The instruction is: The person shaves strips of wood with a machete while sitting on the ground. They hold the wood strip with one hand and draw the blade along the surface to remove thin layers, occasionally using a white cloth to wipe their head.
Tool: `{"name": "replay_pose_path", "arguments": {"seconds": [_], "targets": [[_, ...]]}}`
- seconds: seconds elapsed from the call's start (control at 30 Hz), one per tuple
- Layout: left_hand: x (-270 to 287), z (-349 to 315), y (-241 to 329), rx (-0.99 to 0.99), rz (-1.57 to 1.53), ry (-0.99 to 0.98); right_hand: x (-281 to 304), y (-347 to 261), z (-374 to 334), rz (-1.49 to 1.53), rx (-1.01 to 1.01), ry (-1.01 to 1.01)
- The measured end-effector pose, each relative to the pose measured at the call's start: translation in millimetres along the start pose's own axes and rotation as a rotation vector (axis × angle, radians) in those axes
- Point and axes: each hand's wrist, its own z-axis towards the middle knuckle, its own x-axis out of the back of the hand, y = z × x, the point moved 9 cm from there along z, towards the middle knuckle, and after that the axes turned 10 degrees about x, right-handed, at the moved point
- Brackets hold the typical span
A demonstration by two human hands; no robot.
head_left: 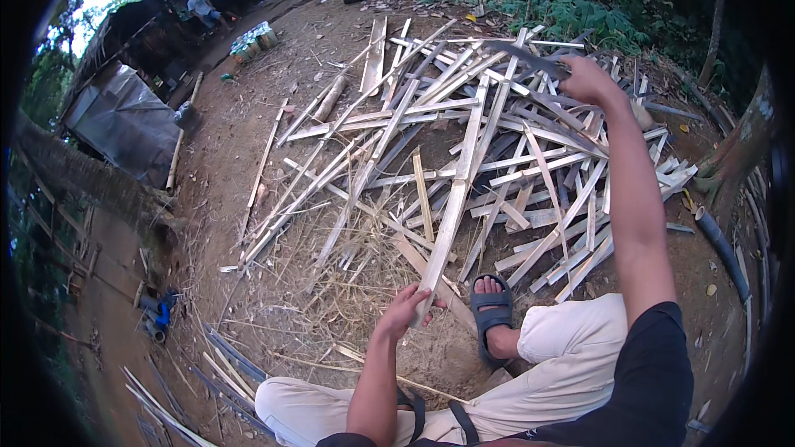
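My left hand (402, 310) is closed around the near end of a long, pale split bamboo strip (451, 211), which slants away from me toward the pile. Out at the far right, my right arm is stretched forward. Its hand (590, 83) grips a machete (527, 59), the dark blade pointing left above the far part of the heap. The handle is hidden inside my fist. Beneath and around both the blade and the strip lies a loose heap of split bamboo pieces (546, 167), crossing each other at many angles.
My sandalled foot (493, 319) is planted beside the held strip. A tree trunk (749, 128) and a dark pipe-like length (723, 252) stand at the right. More strips (236, 377) lie at lower left. Far left, a person (201, 7) sits near a sheet-covered shelter (124, 124).
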Motion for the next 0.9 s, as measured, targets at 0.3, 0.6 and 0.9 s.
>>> {"name": "replay_pose_path", "arguments": {"seconds": [0.3, 0.6, 0.9], "targets": [[13, -29, -42, 0.033, -0.065, 0.035, -32, -91, 9, 1.982, -0.404, 0.148], [-2, -52, -42, -0.033, -0.053, -0.002, -60, -136, -155, 1.865, -0.54, 0.265], [26, -121, -19, -0.072, 0.242, 0.297, -42, -256, -220, 1.777, -0.545, 0.059]]}}
